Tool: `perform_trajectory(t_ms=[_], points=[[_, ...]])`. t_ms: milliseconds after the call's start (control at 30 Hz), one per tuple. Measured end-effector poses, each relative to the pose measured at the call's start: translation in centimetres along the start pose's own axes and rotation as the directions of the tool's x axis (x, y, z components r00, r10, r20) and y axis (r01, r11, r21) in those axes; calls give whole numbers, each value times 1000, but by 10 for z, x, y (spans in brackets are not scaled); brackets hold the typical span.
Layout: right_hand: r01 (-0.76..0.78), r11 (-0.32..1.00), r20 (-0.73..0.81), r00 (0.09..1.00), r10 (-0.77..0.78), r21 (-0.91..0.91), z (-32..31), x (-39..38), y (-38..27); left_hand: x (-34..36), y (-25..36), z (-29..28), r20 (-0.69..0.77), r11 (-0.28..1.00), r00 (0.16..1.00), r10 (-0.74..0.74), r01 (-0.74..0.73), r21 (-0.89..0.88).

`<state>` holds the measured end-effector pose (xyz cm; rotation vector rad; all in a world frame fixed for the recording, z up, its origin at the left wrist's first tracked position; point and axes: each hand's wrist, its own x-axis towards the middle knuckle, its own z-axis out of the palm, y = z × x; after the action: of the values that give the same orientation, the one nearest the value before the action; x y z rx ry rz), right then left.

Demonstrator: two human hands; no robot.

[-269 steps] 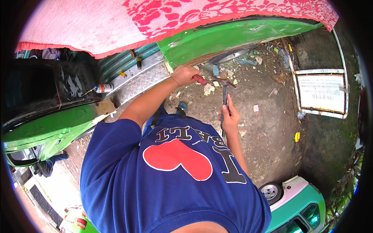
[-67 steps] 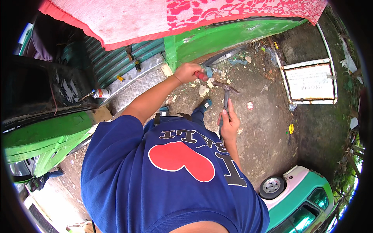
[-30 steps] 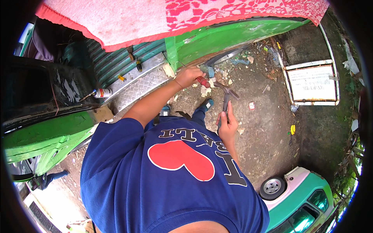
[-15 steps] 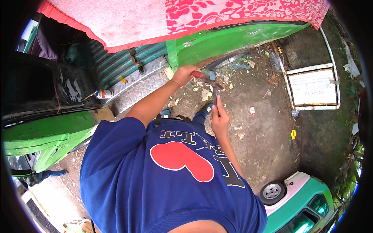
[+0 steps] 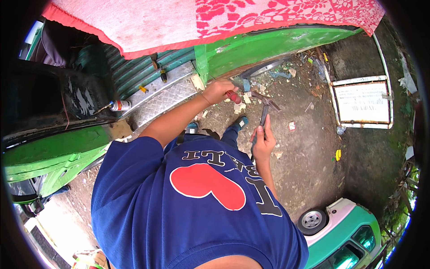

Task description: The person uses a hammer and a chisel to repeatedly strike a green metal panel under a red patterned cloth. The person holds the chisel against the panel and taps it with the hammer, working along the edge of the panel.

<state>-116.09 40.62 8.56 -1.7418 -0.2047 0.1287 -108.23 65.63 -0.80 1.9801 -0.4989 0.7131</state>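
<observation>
My left hand is closed around a tool with a red handle. The rounded end of that handle sticks out toward the right, while the rest is mostly hidden by my fingers, so its kind does not show. In my right hand is a hammer with a dark handle, gripped with the head up. Its metal head is to the right of the red handle, apart from it. Just beyond my left hand is the lower edge of a green vehicle body panel.
A pink patterned cloth drapes over the panel. On the metal step lie a yellow-and-black tool and a spray can beside it. Paint chips litter the ground. A white-framed sign and a parked green-and-white car are at right.
The hammer has moved right, away from the red handle, with my right hand. My left hand has shifted slightly right and the red handle now tilts downward more.
</observation>
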Motion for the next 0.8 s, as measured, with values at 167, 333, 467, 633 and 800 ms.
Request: perform_trajectory(t_ms=[167, 333, 467, 633, 800], points=[[-37, 999, -21, 999, 37, 20, -3, -4, 1, 1, -3, -1, 11, 996, 998, -69, 68, 52], [-87, 995, -48, 995, 89, 44, -4, -8, 2, 1, -8, -12, -15, 993, 996, -85, 86, 77], [-97, 995, -32, 995, 98, 33, -4, -8, 4, 9, -5, -18, -49, 993, 994, -95, 99, 72], [-114, 991, -34, 993, 116, 64, -3, -6, 1, 2, -7, -10, -41, 988, 987, -155, 156, 22], [-102, 993, -36, 994, 105, 54, -7, -6, 0, 12, -1, -11, 50, 1000, 998, -25, 25, 11]])
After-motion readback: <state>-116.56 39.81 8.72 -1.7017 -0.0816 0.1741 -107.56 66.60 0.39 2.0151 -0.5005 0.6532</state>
